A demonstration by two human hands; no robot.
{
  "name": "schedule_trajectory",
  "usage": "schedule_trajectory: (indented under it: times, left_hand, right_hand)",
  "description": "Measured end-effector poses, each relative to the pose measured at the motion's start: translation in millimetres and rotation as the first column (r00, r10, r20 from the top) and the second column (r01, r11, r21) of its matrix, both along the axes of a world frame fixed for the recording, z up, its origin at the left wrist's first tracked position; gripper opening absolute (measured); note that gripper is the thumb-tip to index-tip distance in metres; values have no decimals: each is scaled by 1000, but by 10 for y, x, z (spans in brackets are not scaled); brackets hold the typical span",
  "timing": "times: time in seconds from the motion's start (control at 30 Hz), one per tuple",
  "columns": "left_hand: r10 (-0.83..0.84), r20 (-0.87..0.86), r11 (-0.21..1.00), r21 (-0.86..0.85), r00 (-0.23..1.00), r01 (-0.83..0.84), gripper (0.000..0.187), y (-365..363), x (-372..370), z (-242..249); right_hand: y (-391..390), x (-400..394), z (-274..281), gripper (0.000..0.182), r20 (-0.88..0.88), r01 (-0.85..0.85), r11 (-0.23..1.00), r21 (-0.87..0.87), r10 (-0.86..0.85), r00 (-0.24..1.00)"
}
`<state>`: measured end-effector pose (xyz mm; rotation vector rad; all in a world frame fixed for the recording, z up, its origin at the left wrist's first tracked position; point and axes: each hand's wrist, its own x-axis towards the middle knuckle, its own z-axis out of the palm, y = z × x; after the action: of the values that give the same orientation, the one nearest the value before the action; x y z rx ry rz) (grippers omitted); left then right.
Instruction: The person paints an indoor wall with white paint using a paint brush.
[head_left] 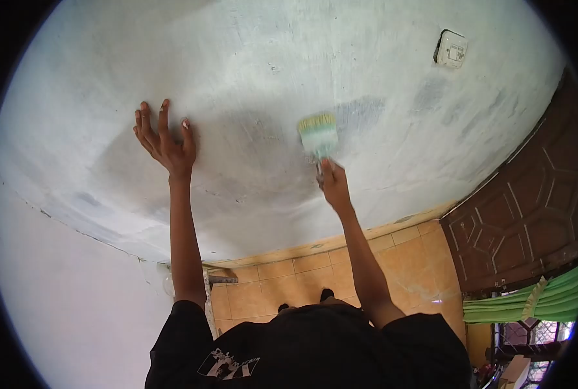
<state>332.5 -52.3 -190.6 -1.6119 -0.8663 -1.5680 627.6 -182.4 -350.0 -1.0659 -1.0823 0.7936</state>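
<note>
Where the left hand (pixel 171 146) reaches: up to the wall (pixel 237 58), fingers spread apart, nothing held; whether the palm touches cannot be told.
Right hand (pixel 333 185): fingers closed together, clamped on the handle of the brush (pixel 318 135).
Brush: wide and slightly blurred, yellowish bristles pointing up, at the wall to the right of the left hand; bristle contact is unclear.
Grey patch (pixel 361 111): on the wall, just beside the brush's right edge.
Switch plate (pixel 452 49): on the wall, above and well right of the brush.
Tiled floor (pixel 311 262): below the wall.
Brown door (pixel 519 207): at the right, above the green curtain (pixel 529 301).
</note>
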Motion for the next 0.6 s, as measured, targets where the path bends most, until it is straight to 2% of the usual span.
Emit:
schedule_trajectory:
  times: [0.1,0.17,0.2,0.23,0.33,0.37,0.47,0.57,0.6]
  left_hand:
    - [6,11,999,-49,1000,-5,45,-35,22,-9]
    - [-34,67,994,-104,997,41,48,-115,134,37]
    - [-67,116,987,-138,991,83,50,-199,227,101]
    - [-99,164,976,-176,982,128,52,-281,328,166]
    - [-155,80,963,-212,985,169,54,-454,707,453]
    - [-200,25,965,-169,979,201,53,-500,855,547]
    - [-282,-110,959,-58,953,277,51,-583,1280,854]
    - [-374,-120,920,81,920,384,46,-479,1642,1095]
    - [-367,-113,923,79,923,377,47,-475,1727,1189]
  right_hand:
    - [-287,-28,-705,45,10,12,993,-116,-11,1000]
    - [-509,-108,-718,43,-104,-53,992,-118,41,994]
    - [-545,-124,-634,42,-160,-82,990,-111,64,985]
    - [-523,-131,-456,41,-115,-69,995,-68,61,992]
    - [-336,-98,187,40,-34,-37,999,28,38,999]
    - [-246,-68,356,40,-34,-34,998,54,36,999]
    - [73,27,250,42,39,50,983,177,-58,998]
    - [-46,31,-349,42,-54,5,997,77,-1,999]
    - [-113,29,-665,42,-21,9,1000,25,-8,1000]
